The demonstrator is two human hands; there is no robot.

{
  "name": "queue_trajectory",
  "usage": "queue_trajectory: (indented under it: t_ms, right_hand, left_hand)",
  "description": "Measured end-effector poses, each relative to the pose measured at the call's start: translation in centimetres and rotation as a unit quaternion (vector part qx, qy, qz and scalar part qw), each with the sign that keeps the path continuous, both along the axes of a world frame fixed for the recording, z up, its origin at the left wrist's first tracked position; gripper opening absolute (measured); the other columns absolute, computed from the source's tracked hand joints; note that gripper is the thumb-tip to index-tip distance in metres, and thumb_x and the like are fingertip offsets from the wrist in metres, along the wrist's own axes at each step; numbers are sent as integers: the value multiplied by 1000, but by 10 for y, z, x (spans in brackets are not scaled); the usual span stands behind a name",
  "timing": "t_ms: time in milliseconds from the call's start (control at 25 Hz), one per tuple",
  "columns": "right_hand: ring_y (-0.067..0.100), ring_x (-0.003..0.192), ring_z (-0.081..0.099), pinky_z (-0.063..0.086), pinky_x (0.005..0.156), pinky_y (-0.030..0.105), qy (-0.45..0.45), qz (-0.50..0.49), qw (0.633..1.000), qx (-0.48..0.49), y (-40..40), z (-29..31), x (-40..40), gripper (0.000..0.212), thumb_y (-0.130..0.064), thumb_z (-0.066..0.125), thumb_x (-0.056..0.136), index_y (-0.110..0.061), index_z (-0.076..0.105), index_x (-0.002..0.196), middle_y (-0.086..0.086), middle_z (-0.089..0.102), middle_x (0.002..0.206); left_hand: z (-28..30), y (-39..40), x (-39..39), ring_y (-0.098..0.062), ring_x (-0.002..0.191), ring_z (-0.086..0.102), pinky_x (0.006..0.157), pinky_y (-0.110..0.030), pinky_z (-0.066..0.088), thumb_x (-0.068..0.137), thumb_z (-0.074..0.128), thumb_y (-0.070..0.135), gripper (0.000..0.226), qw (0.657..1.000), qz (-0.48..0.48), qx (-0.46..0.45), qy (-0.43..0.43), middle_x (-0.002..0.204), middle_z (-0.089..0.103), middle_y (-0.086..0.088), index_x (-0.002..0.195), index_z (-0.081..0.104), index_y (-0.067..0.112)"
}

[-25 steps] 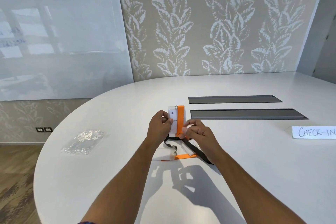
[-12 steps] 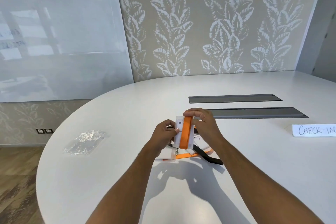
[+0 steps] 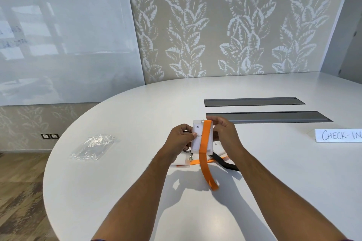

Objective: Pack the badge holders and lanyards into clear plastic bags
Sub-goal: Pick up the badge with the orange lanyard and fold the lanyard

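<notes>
I hold a white badge holder upright above the white table. My left hand pinches its left edge. My right hand grips its right side and top, pressing an orange lanyard over the top edge. The lanyard runs down the holder's front and its loop hangs loose toward me. Under the hands lie another badge holder, an orange lanyard and a black lanyard. A pile of clear plastic bags lies at the left.
A paper sign reading CHECK-IN stands at the right edge. Two dark recessed cable slots cross the table behind my hands. The table's curved edge drops to a wooden floor on the left. A whiteboard leans on the wall.
My right hand moved from the holder's lower side up to its top edge. The orange lanyard now drapes over the front, its loop hanging free below.
</notes>
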State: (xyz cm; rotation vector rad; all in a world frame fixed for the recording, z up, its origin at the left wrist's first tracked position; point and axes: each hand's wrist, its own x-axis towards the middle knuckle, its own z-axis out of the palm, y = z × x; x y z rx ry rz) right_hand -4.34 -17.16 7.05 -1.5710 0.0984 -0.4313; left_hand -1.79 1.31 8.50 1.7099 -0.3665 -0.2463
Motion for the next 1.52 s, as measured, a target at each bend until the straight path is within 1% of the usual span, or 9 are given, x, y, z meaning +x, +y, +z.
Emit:
queue_trajectory:
  t_ms: [160,280,400,520,680,880,1040,1240,1520]
  right_hand:
    - [17,76,77,59,58,23,41,57,995,73,7,-12,-11,25,-18,44,105,-23,69,105,0,79,88]
    - [24,75,78,60,63,24,44,120,989,79,13,-22,-20,24,-28,48,104,-13,67,104,6,80,85]
    - [32,80,76,61,72,31,23,164,981,102,15,-21,-26,41,-39,46,92,-9,67,111,14,78,92]
    - [30,70,73,61,70,35,-14,150,984,99,15,-19,-28,40,-35,58,97,0,68,116,18,76,84]
    - [21,61,67,63,72,39,-34,72,995,57,16,-15,-30,23,-22,56,102,-15,78,99,18,74,79]
    - [14,57,66,61,61,28,-39,35,998,25,20,-15,-30,27,-5,60,99,-20,80,87,8,75,74]
    - [12,56,68,58,58,19,-38,-29,999,6,19,-22,-28,18,-15,59,101,-19,76,96,-6,76,70]
    - [-2,70,70,52,60,8,-64,-97,993,7,15,-16,-24,23,-26,57,103,-31,72,86,-19,73,71]
    - [18,53,62,54,58,34,4,23,999,-44,21,-25,-29,26,-17,57,102,-19,73,82,5,69,62]
  left_hand:
    - [5,-2,-2,-20,63,58,55,-28,49,96,65,12,10,997,27,-73,-3,81,67,-13,99,58,7]
    - [10,-3,-3,-37,81,61,81,-59,56,94,68,14,15,990,21,-138,13,95,68,-24,104,60,6]
    - [12,-5,-5,-43,89,61,92,-70,50,96,66,13,15,984,25,-172,40,105,66,-31,106,60,5]
    - [12,-7,-7,-43,96,60,97,-64,47,98,61,10,12,978,24,-193,69,111,65,-29,108,60,3]
    - [8,-4,-11,-39,97,53,95,-58,41,100,59,10,11,974,-11,-208,88,106,62,-25,107,60,2]
    - [11,-8,-13,-38,95,54,92,-58,43,100,57,11,13,975,-34,-206,76,102,62,-22,107,62,1]
    - [14,-10,-13,-35,88,56,80,-45,50,100,57,9,12,980,-28,-187,54,101,63,-20,109,60,1]
    - [9,-8,-9,-37,90,44,79,-47,37,97,61,6,2,981,-41,-179,61,101,57,-24,96,62,7]
    - [10,-11,-1,-30,77,52,64,-34,46,94,68,9,6,981,47,-187,28,89,63,-16,97,64,6]
